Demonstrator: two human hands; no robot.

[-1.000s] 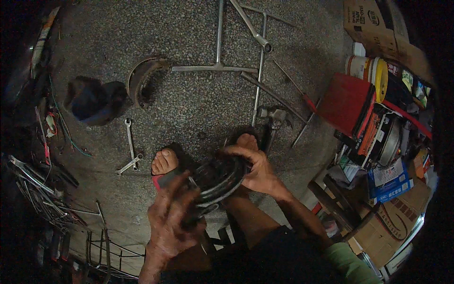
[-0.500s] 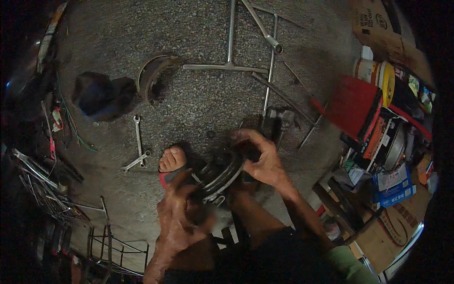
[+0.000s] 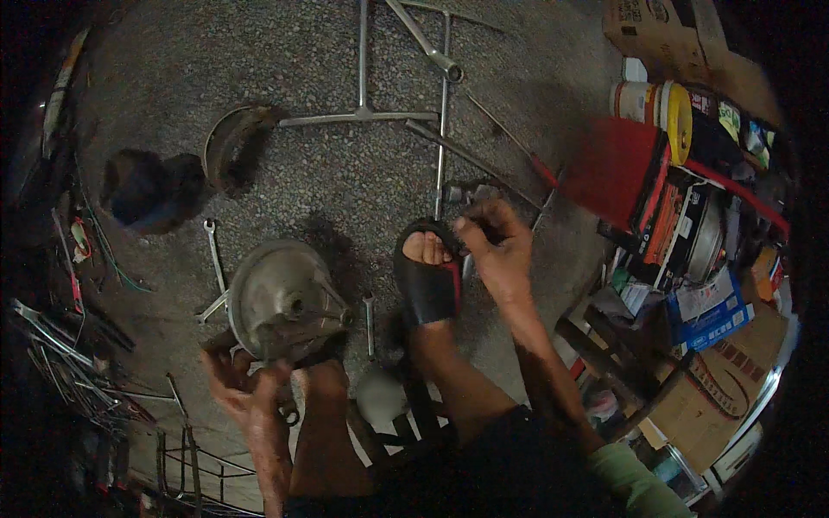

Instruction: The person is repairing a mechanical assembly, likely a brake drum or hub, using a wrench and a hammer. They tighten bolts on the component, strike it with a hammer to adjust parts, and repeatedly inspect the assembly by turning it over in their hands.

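A round grey metal brake backing plate [image 3: 275, 285] is tilted above the floor by my left foot, its outer face with the central hole upward. My left hand [image 3: 246, 384] grips its lower edge, fingers partly behind it. My right hand [image 3: 499, 250] is apart from the plate, above and right of my sandalled right foot. Its fingers are curled with thumb and forefinger close together; what they hold, if anything, is too small to tell. A curved brake shoe [image 3: 216, 147] lies on the floor ahead to the left. Wrenches [image 3: 214, 255] lie left of the plate, and another wrench [image 3: 370, 324] between my feet.
A metal T-handle [image 3: 363, 112] and long rods lie on the pebbled floor ahead. Dark cloth [image 3: 147, 190] lies far left, above metal frames and rods [image 3: 69, 345]. On the right stand a red panel [image 3: 613, 177], a yellow-rimmed bucket [image 3: 678, 121] and cardboard boxes [image 3: 734, 371].
The dark curved piece between both hands has given way to the plate's outer face, now at the left in my left hand. My right hand has let go and moved right. The view has shifted.
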